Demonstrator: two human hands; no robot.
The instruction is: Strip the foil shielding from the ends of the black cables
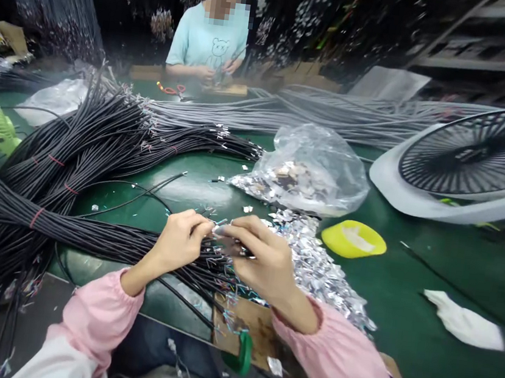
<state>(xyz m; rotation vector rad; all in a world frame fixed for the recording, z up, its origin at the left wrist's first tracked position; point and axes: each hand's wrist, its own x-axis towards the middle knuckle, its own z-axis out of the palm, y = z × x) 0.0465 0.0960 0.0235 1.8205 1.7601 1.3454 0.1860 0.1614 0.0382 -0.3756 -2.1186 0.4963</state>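
Note:
My left hand (182, 238) is closed in a pinch at the stripped end of a cable, with thin coloured wires just past its fingertips. Close against it, my right hand (266, 258) has its fingers bent round something dark and small, blurred and partly hidden. Beneath both hands lies a tied bundle of black cables (103, 238), its stripped ends fanning out to the right. Beside the right hand spreads a heap of small silvery pieces (320, 271).
Behind the heap sits a clear plastic bag (319, 172) of small pieces. A yellow dish (354, 239) and a fan (473, 155) stand right. More black cables (80, 125) pile up left. A wooden board (259, 321) lies near me. Across the table a person (210, 43) handles something small.

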